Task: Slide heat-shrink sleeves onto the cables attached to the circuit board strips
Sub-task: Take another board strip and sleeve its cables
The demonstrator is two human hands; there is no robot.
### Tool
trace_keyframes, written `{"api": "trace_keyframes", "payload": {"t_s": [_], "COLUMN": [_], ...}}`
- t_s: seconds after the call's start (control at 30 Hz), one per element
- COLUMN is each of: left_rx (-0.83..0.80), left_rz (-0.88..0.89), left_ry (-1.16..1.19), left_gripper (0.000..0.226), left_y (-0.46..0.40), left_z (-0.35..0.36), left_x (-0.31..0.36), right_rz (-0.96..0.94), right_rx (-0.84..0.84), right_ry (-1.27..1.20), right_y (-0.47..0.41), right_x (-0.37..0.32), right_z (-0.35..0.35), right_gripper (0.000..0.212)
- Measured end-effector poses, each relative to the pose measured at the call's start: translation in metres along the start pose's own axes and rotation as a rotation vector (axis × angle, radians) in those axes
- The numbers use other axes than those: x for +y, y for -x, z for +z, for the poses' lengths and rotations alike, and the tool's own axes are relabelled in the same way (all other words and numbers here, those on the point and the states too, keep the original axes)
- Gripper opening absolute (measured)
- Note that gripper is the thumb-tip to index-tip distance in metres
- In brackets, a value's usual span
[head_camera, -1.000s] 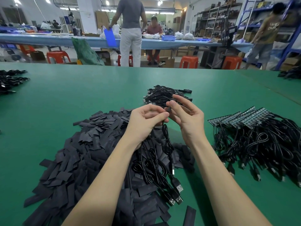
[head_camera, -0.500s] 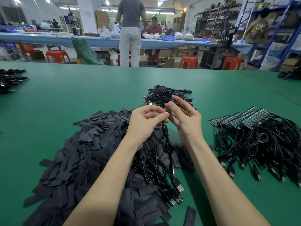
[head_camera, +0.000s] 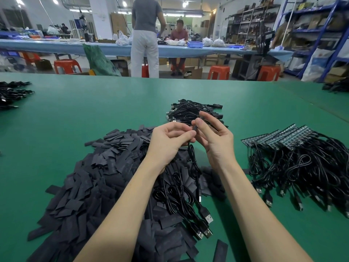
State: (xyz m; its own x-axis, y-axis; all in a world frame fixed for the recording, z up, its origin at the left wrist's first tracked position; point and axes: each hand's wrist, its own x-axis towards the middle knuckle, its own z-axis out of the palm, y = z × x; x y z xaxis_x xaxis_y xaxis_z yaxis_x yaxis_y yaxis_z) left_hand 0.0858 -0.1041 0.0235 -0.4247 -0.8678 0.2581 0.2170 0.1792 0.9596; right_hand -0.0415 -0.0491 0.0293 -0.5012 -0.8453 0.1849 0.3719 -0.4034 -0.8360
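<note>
Green matting covers the work table (head_camera: 79, 118), with a workshop behind it: a long blue bench, red stools and shelving, all too blurred for detail. Two persons at the far bench are partly cut off by the frame.

Both bare hands are raised together above the mat. The left hand (head_camera: 168, 142) has its fingers curled, thumb and forefinger pinching a thin black cable (head_camera: 193, 159) that hangs down from the pinch into loose coils between the forearms. The right hand (head_camera: 215, 138) meets it fingertip to fingertip, thumb and forefinger closed on a small dark piece (head_camera: 195, 127) at the cable's top end; the other fingers are spread. Whether that piece is a sleeve or the cable tip cannot be told, as the fingers cover most of it.

Below and left of the left hand lies a large heap of flat black heat-shrink sleeves (head_camera: 90, 182), running off the bottom edge. Right of the right hand sits a bundle of circuit board strips (head_camera: 279, 138) with tangled cables, its right end cut off. Just beyond the fingertips lies a second cable pile (head_camera: 190, 110), partly hidden by the right hand. USB plugs (head_camera: 204, 222) lie between the forearms.
</note>
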Motion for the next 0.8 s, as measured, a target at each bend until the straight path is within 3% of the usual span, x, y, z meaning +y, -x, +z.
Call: {"api": "trace_keyframes", "payload": {"t_s": [0.67,0.8], "left_rx": [0.004,-0.015], "left_rz": [-0.012,-0.003], "left_ry": [-0.024,-0.198], "left_gripper": [0.010,0.018], "left_y": [-0.0002,-0.0048], "left_z": [0.0007,0.0037], "left_x": [0.0014,0.0014], "right_rz": [-0.051,-0.064], "right_rx": [0.033,0.111], "right_ry": [0.091,0.058], "right_y": [-0.0016,-0.0040], "right_x": [0.0009,-0.0030], "right_z": [-0.0027,0.0015], "right_gripper": [0.016,0.023]}}
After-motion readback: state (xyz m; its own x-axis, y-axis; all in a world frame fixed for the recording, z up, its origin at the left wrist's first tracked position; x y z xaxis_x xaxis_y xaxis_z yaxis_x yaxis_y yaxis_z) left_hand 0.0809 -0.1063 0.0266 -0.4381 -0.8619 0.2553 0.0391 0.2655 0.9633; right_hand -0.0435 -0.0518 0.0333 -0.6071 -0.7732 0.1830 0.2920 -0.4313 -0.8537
